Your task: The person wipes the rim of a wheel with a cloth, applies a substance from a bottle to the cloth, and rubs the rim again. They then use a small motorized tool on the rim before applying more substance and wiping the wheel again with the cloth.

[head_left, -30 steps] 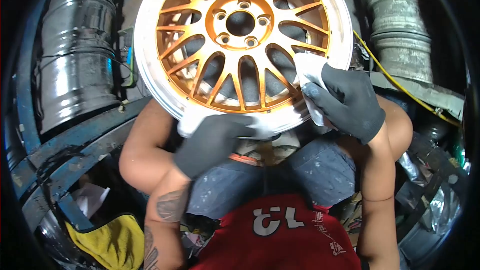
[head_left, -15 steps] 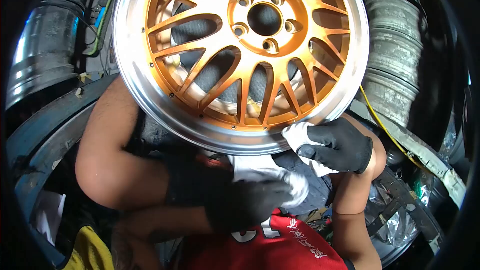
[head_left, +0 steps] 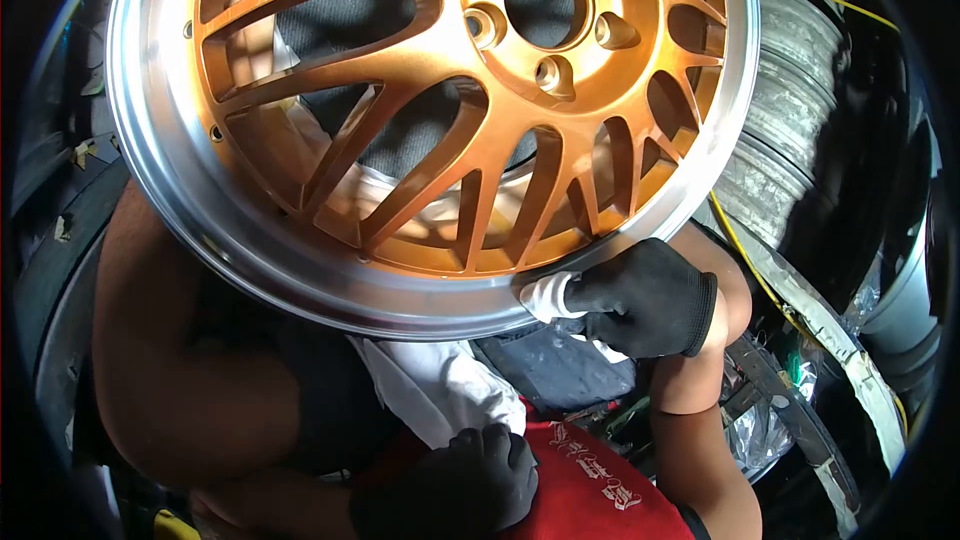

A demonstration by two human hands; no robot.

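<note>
A car wheel rim (head_left: 390,90) with copper-orange spokes and a polished silver lip fills the upper middle. My right hand (head_left: 640,300), in a black glove, is closed around a white rag (head_left: 548,297), which it presses against the lower right of the lip. Below the wheel, at the red shirt, my left hand (head_left: 455,485) is also black-gloved, its fingers curled on the lower end of a larger white cloth (head_left: 440,390). That cloth hangs down from under the wheel's edge across the lap.
Stacked bare metal rims (head_left: 785,90) stand at the right, with a yellow cable (head_left: 745,255) running past them. Clear plastic wrapping (head_left: 757,435) lies at the lower right. Curved dark panels (head_left: 75,270) sit along the left.
The wheel appears larger and further left, its spokes turned slightly. My left hand has moved down towards the shirt, drawing the cloth out longer. My right hand keeps its rag at the lip.
</note>
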